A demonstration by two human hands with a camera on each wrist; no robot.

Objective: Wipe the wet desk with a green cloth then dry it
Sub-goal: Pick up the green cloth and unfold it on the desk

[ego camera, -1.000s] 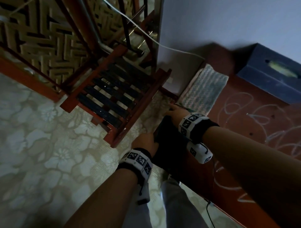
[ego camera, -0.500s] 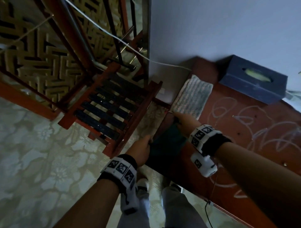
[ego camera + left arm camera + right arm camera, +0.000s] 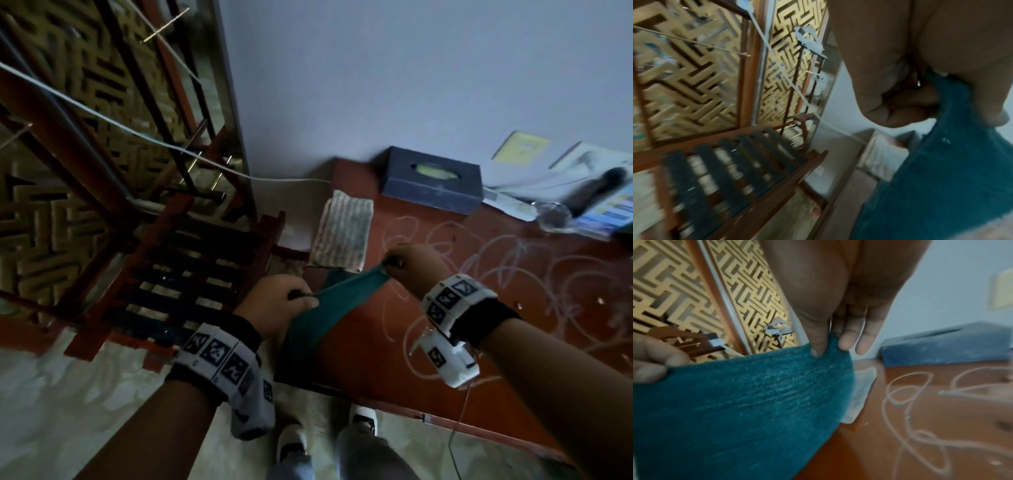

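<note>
A dark green cloth [image 3: 322, 315] hangs stretched between both hands above the desk's left corner. My left hand [image 3: 274, 305] grips its left top corner beyond the desk edge; in the left wrist view the green cloth [image 3: 941, 178] comes out of the curled fingers [image 3: 900, 105]. My right hand [image 3: 407, 267] pinches the other corner over the red-brown desk [image 3: 394, 349]; the right wrist view shows thumb and fingertip [image 3: 818, 348] nipping the cloth [image 3: 740, 410]. Pale wet squiggles [image 3: 513, 274] cover the desk top. A pale striped cloth [image 3: 342, 233] lies flat at the desk's back left corner.
A dark blue tissue box [image 3: 431, 181] stands against the wall behind the desk. Papers and a dark object [image 3: 582, 198] lie at the back right. A red wooden slatted chair [image 3: 191, 274] stands left of the desk. A white cable [image 3: 137, 137] runs across.
Both hands lifted the green cloth off the desk edge and pulled it out taut between them. The right hand moved right and up; the view swung right, showing more of the desk.
</note>
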